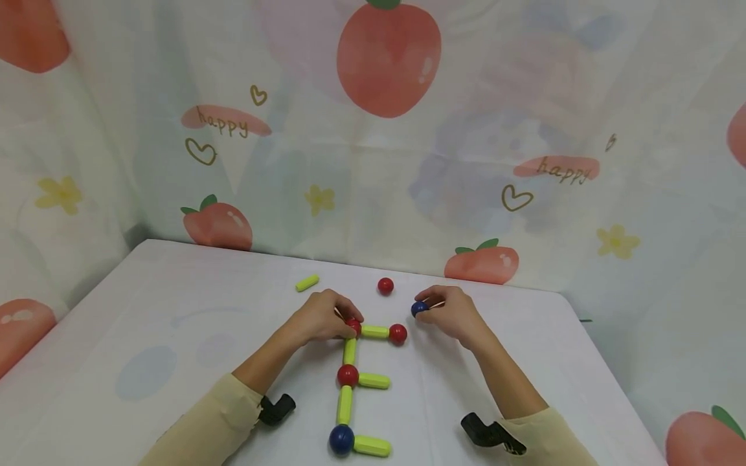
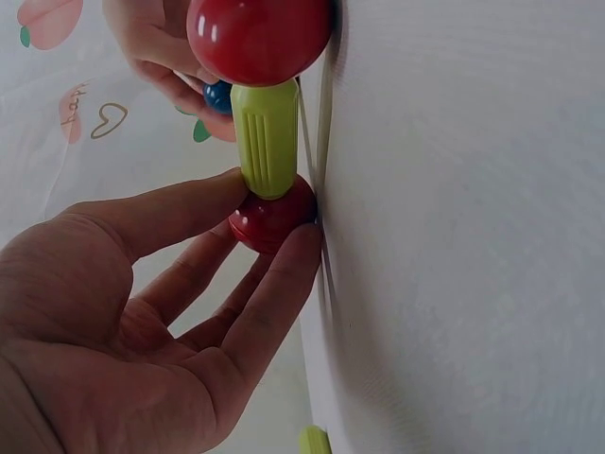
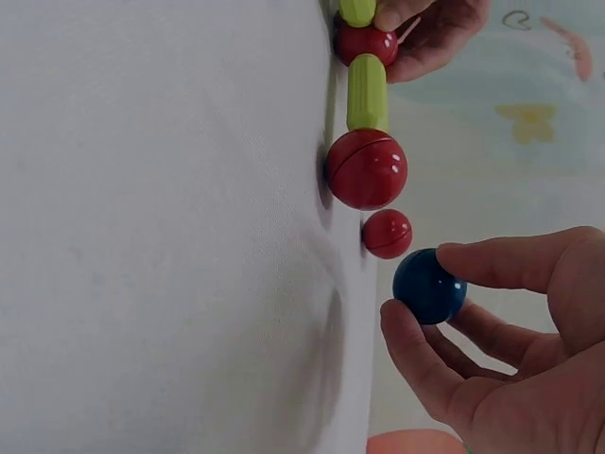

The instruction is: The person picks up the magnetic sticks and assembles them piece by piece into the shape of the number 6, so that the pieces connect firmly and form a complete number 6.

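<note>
On the white table lies a joined figure of yellow-green rods and balls. My left hand [image 1: 324, 315] pinches the red ball [image 2: 274, 216] at its far left corner between thumb and fingers. From that ball a rod [image 1: 375, 332] runs right to another red ball [image 1: 398, 334]. Farther down the figure come a middle red ball [image 1: 348, 375] and a blue ball [image 1: 341, 440], each with a rod pointing right. Off to the right, my right hand [image 1: 453, 313] holds a loose blue ball [image 3: 430, 286] by thumb and fingertips, apart from the figure.
A loose red ball [image 1: 385, 286] sits near the table's back edge, between the hands. Farther left lies a loose yellow-green rod [image 1: 307, 283]. Behind the table [image 1: 233, 285] hangs a fruit-printed cloth [image 1: 373, 168]. Black wrist mounts [image 1: 277, 409] sit at both cuffs.
</note>
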The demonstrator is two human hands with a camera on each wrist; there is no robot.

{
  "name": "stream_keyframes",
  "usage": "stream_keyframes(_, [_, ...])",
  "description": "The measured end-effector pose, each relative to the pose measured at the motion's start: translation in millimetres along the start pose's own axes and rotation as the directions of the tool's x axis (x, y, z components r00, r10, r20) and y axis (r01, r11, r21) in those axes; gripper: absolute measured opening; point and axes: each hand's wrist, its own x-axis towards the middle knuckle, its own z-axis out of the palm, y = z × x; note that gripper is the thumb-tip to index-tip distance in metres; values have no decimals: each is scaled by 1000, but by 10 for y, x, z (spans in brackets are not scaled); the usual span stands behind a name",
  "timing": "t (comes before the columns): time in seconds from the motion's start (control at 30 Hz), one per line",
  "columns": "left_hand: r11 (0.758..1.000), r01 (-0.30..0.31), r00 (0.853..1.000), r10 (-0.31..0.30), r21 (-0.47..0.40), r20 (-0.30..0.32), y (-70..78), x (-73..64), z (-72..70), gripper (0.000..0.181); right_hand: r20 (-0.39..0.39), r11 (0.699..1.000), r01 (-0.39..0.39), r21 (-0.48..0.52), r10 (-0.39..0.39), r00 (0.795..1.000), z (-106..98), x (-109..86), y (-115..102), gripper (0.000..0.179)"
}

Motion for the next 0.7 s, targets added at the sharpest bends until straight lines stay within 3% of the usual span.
stream_keyframes(0.43, [1000, 0, 1000, 0, 5, 1, -4, 3, -20, 16, 112, 998, 56, 8, -57, 992, 32, -343, -33, 27])
stream_keyframes(0.7, [1000, -2, 1000, 2, 21, -6, 2, 5, -12, 16, 228, 997, 64, 31, -69, 971, 114, -474, -54, 24])
